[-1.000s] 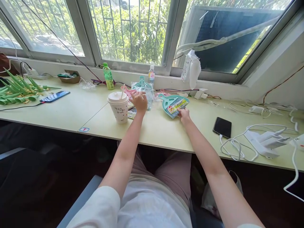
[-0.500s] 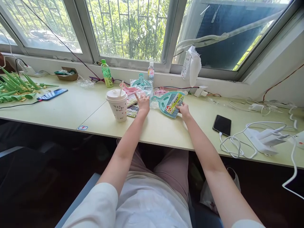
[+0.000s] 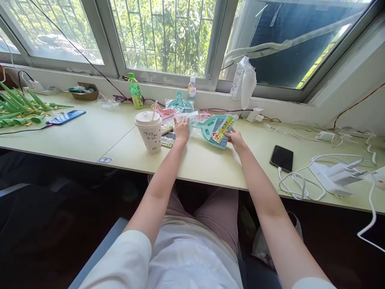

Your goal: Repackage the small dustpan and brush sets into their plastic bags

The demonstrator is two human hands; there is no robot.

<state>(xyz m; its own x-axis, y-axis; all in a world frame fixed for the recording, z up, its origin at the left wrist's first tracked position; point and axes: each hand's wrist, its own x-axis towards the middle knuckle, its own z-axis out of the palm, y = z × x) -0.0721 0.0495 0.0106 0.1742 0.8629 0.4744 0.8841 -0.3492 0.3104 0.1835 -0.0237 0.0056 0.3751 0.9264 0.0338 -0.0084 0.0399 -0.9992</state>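
My right hand (image 3: 235, 139) grips a teal mini dustpan (image 3: 208, 127) by its wide end, thumb over the brush bristles and a yellow label. The dustpan is tilted over the table, its handle pointing left into clear plastic. My left hand (image 3: 182, 130) is at a clear plastic bag (image 3: 192, 115) beside that handle, fingers drawn together on the film; the fingertips are partly hidden. Behind it lie a pink dustpan (image 3: 165, 112) and another teal dustpan (image 3: 179, 102) in wrapping. A lidded paper cup (image 3: 149, 132) with a straw stands left of my left hand.
A green-labelled bottle (image 3: 136, 91) and a small clear bottle (image 3: 191, 88) stand by the window. To the right are a black phone (image 3: 282, 158), white cables and a power strip (image 3: 331, 176). Leafy green stalks (image 3: 21, 108) and another phone (image 3: 66, 118) lie at left.
My left hand's spread fingers have come together on the clear plastic beside the handle. My right hand, still holding the teal dustpan, has shifted slightly to the right.
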